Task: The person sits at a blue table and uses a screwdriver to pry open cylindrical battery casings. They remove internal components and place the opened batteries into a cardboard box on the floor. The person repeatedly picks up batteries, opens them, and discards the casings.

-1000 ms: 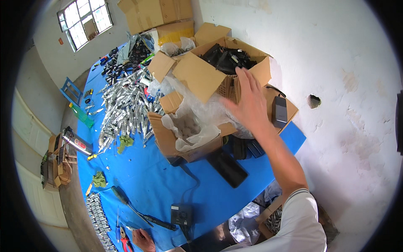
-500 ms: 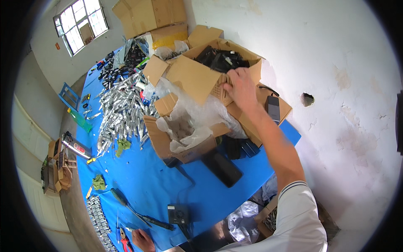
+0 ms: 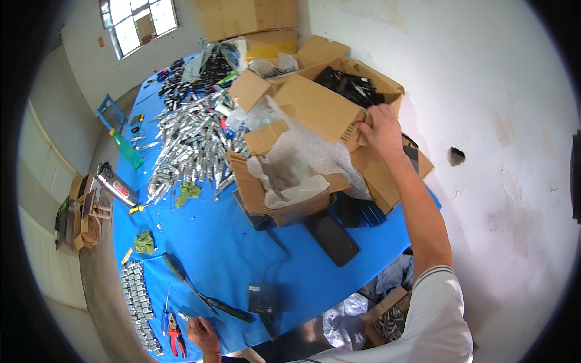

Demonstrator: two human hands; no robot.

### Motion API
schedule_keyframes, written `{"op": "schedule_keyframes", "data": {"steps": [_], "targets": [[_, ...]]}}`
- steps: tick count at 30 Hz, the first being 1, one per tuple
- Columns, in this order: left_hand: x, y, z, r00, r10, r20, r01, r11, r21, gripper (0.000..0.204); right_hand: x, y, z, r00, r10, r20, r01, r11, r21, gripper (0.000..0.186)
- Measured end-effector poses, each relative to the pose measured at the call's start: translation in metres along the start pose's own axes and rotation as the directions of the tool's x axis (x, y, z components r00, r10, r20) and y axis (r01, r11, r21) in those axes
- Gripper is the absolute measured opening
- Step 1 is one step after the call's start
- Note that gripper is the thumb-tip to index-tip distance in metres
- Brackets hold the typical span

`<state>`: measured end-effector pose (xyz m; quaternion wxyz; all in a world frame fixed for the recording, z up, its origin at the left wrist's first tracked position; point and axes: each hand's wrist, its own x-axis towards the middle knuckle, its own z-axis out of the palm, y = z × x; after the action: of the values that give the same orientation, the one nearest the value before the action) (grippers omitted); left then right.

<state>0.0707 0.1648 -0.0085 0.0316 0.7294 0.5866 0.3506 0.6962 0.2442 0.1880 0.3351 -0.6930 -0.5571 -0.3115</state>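
Observation:
My right hand (image 3: 383,129) reaches far across to the open cardboard box (image 3: 321,104). Its fingers curl over the near rim and its thumb presses the outer side. Inside that box lies a heap of black parts (image 3: 348,85). At the near edge of the table, my left hand (image 3: 203,336) rests with curled fingers. A small shiny piece shows by its fingertips, but what they hold is hidden. Beside it lie red-handled pliers (image 3: 175,336) and a blue-handled screwdriver (image 3: 164,322).
A smaller box (image 3: 296,212) lined with white foam wrap stands mid-table. Behind it spreads a pile of silvery parts (image 3: 196,136). Nearer lie a black phone-like slab (image 3: 333,241), a small black fan unit (image 3: 262,297), long dark-handled tools (image 3: 227,308) and rows of metal pieces (image 3: 138,302).
The view has shifted, so the table sits differently in the picture. My right hand stays at the box rim, its fingers now lower over the edge. My left hand remains by the pliers.

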Motion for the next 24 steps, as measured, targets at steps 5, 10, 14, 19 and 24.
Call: {"op": "schedule_keyframes", "data": {"steps": [5,10,14,19,24], "targets": [[0.003,-0.001,-0.001,1.0,0.004,0.017,-0.004,1.0,0.0,0.017,0.0,-0.009,-0.008,0.993,0.091,0.072,-0.088,0.995,-0.043,0.036],[0.003,-0.002,-0.001,0.999,0.036,0.04,-0.036,0.999,-0.006,0.016,-0.009,-0.041,-0.017,0.994,0.052,-0.101,-0.052,0.999,0.0,0.044],[0.001,-0.003,-0.001,0.999,0.035,0.023,-0.035,0.999,-0.011,0.015,-0.035,-0.095,-0.028,0.997,-0.078,-0.023,0.081,0.977,0.196,0.036],[0.002,-0.004,-0.001,0.999,0.02,0.035,-0.019,0.999,-0.028,0.015,-0.074,-0.146,-0.011,0.941,-0.25,0.23,0.154,0.917,0.368,0.035],[0.003,-0.002,-0.005,0.998,0.014,0.055,-0.013,1.0,-0.019,0.017,-0.083,-0.162,-0.014,0.839,-0.407,0.36,0.268,0.886,0.378,0.03]]}}
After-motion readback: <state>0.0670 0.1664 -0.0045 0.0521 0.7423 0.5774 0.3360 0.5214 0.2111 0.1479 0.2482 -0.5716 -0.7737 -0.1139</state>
